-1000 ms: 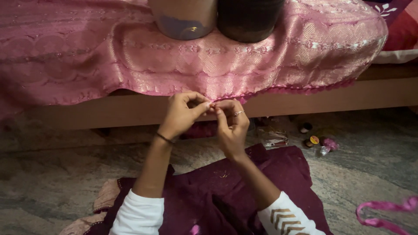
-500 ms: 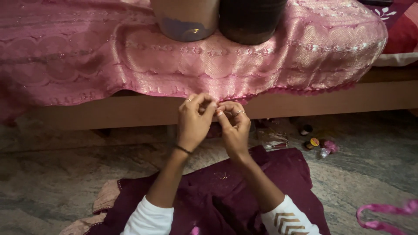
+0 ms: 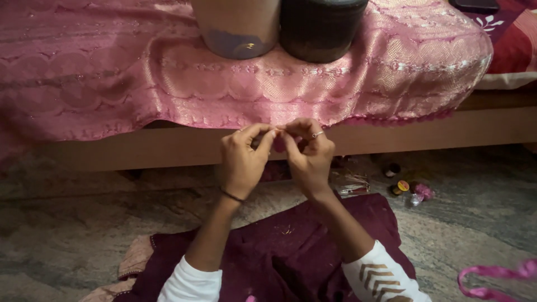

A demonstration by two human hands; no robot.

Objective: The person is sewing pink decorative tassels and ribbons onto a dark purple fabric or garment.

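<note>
- The left hand [image 3: 241, 162] and the right hand [image 3: 309, 154] meet fingertip to fingertip, raised in front of the bed's edge, a hold that suits fine work kept close to the eye.
- The fingers of both hands are pinched shut on something very small between them; it may be a needle or thread, but it is too tiny to make out.
- A thin dark bangle [image 3: 231, 195] sits on the left wrist and a ring [image 3: 317, 134] on a right finger.
- The maroon cloth [image 3: 291, 251] lies spread on the floor under the forearms, near at hand; its near edge is cut off.
- Small sewing bits [image 3: 404, 187] lie on the stone floor [image 3: 72, 223] to the right, blurred.
- On the far side, a pink brocade fabric [image 3: 140, 78] drapes over the wooden bed frame [image 3: 425, 131], bearing two pots [image 3: 279, 28] whose tops are out of view.
- A pink ribbon [image 3: 495, 277] curls at the near right, partly cropped.
</note>
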